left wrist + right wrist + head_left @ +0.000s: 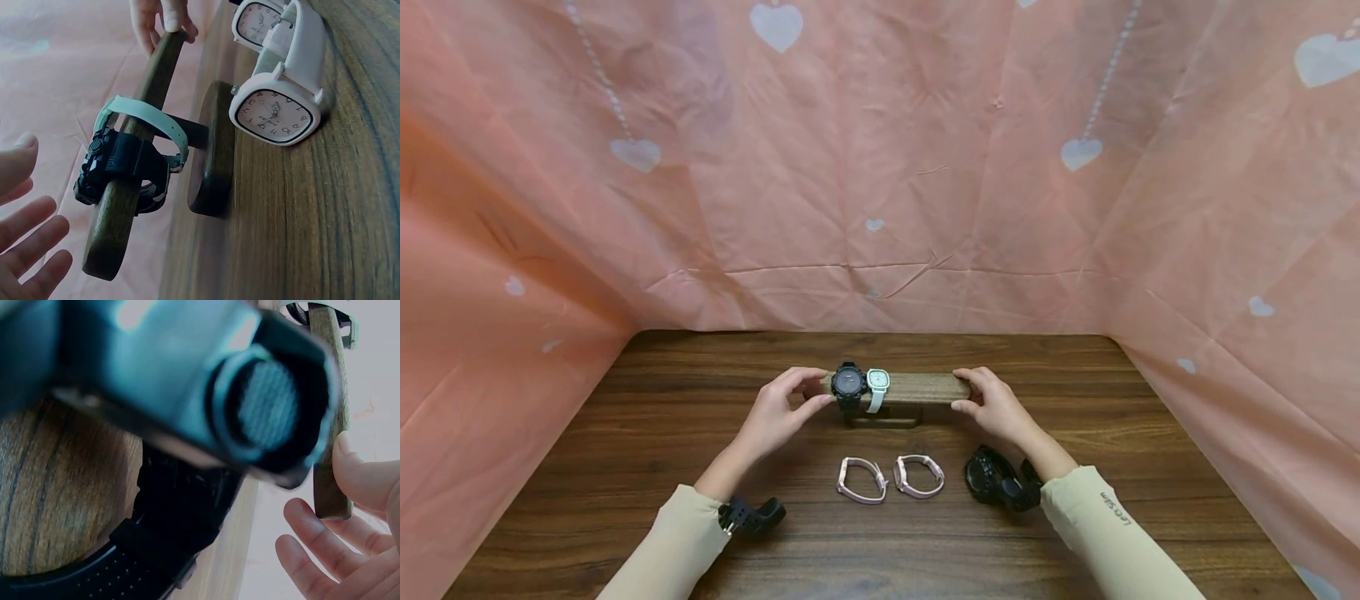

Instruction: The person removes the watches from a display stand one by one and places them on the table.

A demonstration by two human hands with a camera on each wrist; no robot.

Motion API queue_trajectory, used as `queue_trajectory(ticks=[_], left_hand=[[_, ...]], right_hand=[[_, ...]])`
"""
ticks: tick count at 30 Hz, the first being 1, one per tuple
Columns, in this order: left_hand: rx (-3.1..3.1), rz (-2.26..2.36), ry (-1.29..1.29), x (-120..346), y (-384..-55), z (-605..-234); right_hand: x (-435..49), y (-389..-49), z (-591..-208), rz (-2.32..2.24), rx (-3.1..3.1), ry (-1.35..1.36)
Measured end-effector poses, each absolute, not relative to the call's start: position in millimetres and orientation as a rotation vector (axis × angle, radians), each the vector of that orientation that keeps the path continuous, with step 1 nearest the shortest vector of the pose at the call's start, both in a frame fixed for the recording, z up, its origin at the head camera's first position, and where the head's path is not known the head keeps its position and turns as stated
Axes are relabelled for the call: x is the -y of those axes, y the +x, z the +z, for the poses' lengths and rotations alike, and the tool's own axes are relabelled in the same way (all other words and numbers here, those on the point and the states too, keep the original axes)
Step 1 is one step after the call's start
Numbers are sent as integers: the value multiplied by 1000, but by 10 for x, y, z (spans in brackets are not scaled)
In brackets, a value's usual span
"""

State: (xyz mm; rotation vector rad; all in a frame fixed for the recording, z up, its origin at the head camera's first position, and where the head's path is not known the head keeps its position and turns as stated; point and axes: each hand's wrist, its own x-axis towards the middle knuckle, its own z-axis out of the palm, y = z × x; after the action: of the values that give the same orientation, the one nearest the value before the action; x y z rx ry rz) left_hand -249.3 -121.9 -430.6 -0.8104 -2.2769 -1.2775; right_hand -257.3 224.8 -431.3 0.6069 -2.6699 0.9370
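A wooden watch stand has a black watch and a mint-green watch strapped round the left part of its bar. My right hand grips the bar's right end; the right wrist view shows the thumb on one side and fingers on the other. My left hand is by the left end. In the left wrist view its fingers are spread, apart from the bar end. Two pale pink watches lie in front of the stand.
Another black watch lies near my right forearm, very close to the right wrist camera. A black strap-like object shows beside my left cuff. Pink cloth with hearts surrounds the back and sides of the wooden table.
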Motion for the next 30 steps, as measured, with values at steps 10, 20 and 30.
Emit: queue_trajectory(ticks=[10, 20, 30], left_hand=[[2362, -1230, -737, 1115, -2584, -4325], [2519, -1229, -751, 1015, -2654, -4273], [2486, -1200, -784, 927, -2719, -4385]], right_hand=[[-2259, -2563, -4307, 949, 2667, 608], [-2264, -2572, -4316, 968, 2654, 613], [-2263, -2565, -4331, 997, 2626, 635]])
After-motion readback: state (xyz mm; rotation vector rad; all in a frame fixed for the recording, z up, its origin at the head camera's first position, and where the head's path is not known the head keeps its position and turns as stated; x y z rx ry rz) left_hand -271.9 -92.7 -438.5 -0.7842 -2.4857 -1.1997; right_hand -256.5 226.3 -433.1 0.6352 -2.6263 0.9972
